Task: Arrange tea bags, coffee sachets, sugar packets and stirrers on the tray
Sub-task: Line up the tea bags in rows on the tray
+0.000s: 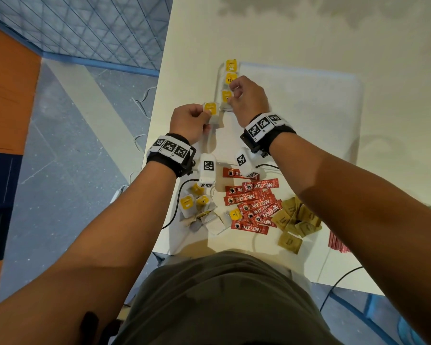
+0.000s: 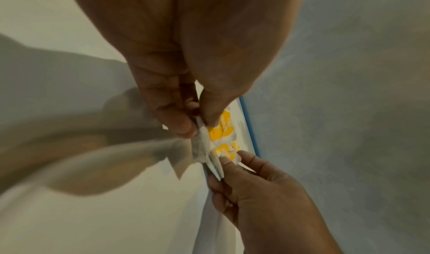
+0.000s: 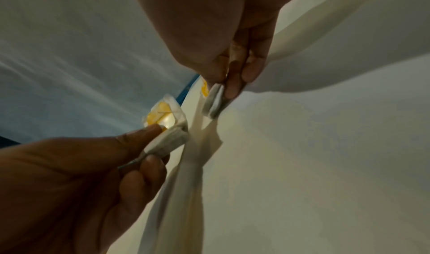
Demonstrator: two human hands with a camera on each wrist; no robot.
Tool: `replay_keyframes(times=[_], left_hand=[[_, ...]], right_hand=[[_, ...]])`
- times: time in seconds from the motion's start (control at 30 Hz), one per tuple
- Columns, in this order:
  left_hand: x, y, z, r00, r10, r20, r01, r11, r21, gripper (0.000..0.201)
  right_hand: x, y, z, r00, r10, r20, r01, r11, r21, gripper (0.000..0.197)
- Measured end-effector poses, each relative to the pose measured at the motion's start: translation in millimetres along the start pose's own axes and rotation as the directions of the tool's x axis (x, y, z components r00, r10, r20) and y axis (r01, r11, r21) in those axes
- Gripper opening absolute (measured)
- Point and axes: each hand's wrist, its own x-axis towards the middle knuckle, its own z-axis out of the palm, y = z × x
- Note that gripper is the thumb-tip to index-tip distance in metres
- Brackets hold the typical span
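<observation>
A white tray (image 1: 309, 108) lies on the cream table. Two tea bags with yellow tags (image 1: 231, 70) sit in a column along the tray's left edge. My right hand (image 1: 230, 97) pinches a third tea bag (image 1: 226, 96) just below them; the right wrist view shows its fingers (image 3: 235, 87) on the grey bag (image 3: 214, 101). My left hand (image 1: 205, 118) holds another tea bag (image 1: 211, 111) just left of the tray, pinched between thumb and fingers (image 2: 184, 125). That bag (image 3: 167, 140) hangs close to the right hand's bag, apart from it.
Near the table's front edge lie a pile of loose tea bags (image 1: 197, 205), red coffee sachets (image 1: 251, 202), brown sugar packets (image 1: 296, 220) and red stirrers (image 1: 336, 242). The table's left edge (image 1: 157, 120) drops to the floor close beside my left hand.
</observation>
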Motion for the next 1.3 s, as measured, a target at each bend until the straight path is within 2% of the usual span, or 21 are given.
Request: replay_keyframes(times=[0.3, 0.4, 0.53, 0.73, 0.9, 1.03, 1.13, 1.2, 1.3], left_hand=[[2.4, 4.3, -1.5, 0.999, 0.048, 0.013, -0.048, 0.997, 0.068, 0.013], [5.8, 7.5, -1.1, 0.996, 0.087, 0.025, -0.089, 0.99, 0.112, 0.009], [11.3, 15.6, -1.7, 0.988, 0.138, 0.063, -0.145, 0.98, 0.137, 0.005], [26.6, 30.3, 0.0, 0.981, 0.15, 0.121, -0.172, 0.963, 0.205, 0.013], [31.1, 27.0, 1.5, 0.973, 0.11, 0.202, -0.17, 0.936, 0.307, 0.015], [30.7, 15.0, 7.3, 0.968, 0.144, 0.208, -0.213, 0.906, 0.364, 0.015], [28.2, 14.0, 10.5, 0.957, 0.197, 0.213, -0.273, 0.862, 0.428, 0.013], [25.4, 16.0, 11.7, 0.944, 0.236, 0.232, -0.321, 0.824, 0.468, 0.011], [21.8, 16.6, 12.8, 0.918, 0.301, 0.257, -0.393, 0.77, 0.502, 0.013]], right_hand=[[-2.9, -4.4, -4.5, 1.0, 0.026, -0.002, -0.026, 0.993, -0.112, 0.028], [-3.9, -4.8, -6.6, 0.999, 0.046, 0.004, -0.045, 0.994, -0.103, 0.034], [-9.6, -3.7, -13.7, 0.999, 0.039, -0.026, -0.041, 0.997, -0.07, 0.031], [-41.6, 6.6, -24.9, 0.999, -0.047, -0.019, 0.045, 0.996, -0.083, 0.024], [-78.1, 18.6, -27.3, 0.999, -0.038, -0.009, 0.038, 0.999, -0.019, 0.021], [-99.2, 28.1, -19.8, 0.996, -0.004, 0.091, 0.001, 0.999, 0.038, 0.02], [-114.6, 29.9, -12.7, 0.976, -0.036, 0.214, 0.023, 0.998, 0.059, 0.02], [-125.1, 29.1, -7.8, 0.946, -0.083, 0.313, 0.075, 0.996, 0.038, 0.021], [-138.6, 27.3, -0.9, 0.875, -0.187, 0.447, 0.233, 0.971, -0.049, 0.023]])
